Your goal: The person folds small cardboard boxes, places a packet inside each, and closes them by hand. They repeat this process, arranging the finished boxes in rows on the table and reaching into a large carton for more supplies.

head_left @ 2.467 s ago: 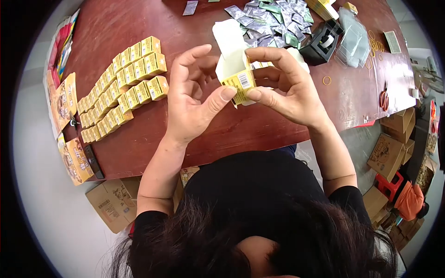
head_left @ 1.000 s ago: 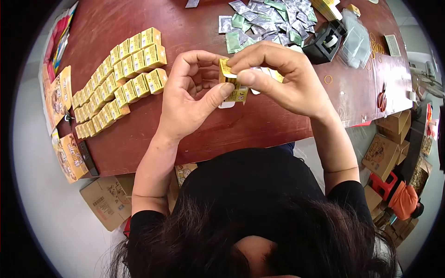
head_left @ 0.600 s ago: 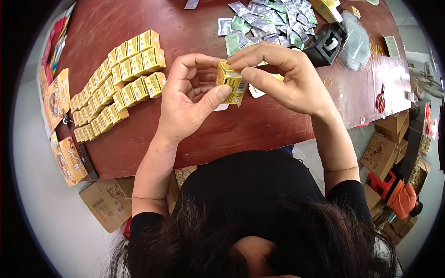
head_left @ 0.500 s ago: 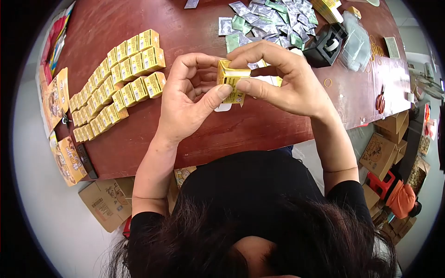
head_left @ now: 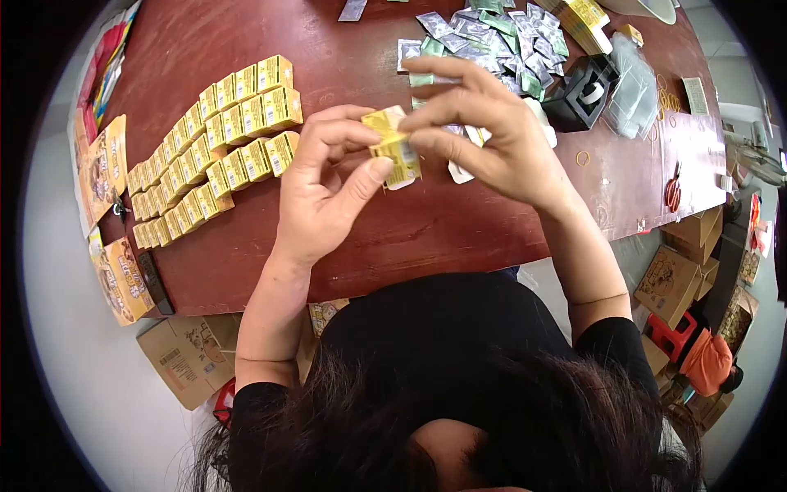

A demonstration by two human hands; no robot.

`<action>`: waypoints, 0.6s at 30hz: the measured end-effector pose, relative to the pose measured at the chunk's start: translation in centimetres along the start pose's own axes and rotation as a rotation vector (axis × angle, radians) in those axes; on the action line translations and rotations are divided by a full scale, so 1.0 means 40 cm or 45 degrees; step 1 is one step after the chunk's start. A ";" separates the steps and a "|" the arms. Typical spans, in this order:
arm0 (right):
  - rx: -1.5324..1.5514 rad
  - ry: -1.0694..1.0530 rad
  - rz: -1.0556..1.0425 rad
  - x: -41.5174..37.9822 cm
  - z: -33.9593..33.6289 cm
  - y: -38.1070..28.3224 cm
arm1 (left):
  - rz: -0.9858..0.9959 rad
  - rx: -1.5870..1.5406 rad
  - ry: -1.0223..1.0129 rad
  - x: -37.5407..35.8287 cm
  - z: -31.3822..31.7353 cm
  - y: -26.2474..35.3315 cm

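Observation:
A small yellow carton is held tilted above the table, between the thumb and fingers of my left hand. A pale flap shows at its upper end, and its print is smeared by motion. My right hand is at the carton's upper right edge, thumb and index fingertip pinched close against it while the other fingers are raised. Whether anything small is between those fingertips I cannot make out. Left of my hands, rows of yellow cartons stand on the red-brown table.
Silver and green sachets are piled at the back. To their right are stacked flat yellow cartons, a black tape dispenser, clear plastic bags, rubber bands and red-handled scissors. Cardboard boxes are on the floor.
The carton has moved slightly left and is now tilted. My right hand's fingers have lifted and shifted to its upper right edge. The left hand keeps its hold.

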State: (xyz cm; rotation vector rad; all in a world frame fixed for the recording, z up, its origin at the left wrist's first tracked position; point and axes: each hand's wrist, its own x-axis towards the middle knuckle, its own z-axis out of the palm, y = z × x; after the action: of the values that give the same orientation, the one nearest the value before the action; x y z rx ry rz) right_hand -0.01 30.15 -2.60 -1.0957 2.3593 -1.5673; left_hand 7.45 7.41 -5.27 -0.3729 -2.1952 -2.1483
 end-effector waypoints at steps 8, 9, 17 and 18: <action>-1.250 -0.104 0.170 0.079 0.083 0.194 | -0.263 -0.499 0.392 -0.025 -0.008 -0.026; -1.264 -0.132 0.208 0.096 0.091 0.196 | -0.255 -0.495 0.400 -0.026 -0.011 -0.026; -1.295 -0.065 0.061 0.119 0.070 0.242 | -0.297 -0.389 0.467 -0.065 -0.042 -0.077; -1.236 0.000 0.001 0.121 0.064 0.241 | -0.293 -0.384 0.474 -0.064 -0.037 -0.072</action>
State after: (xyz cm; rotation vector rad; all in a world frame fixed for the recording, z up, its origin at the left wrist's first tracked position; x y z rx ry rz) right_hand -7.28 27.27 -10.46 -1.1694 3.1612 -0.3204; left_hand 9.14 5.56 -8.53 0.2683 -1.7910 -2.4276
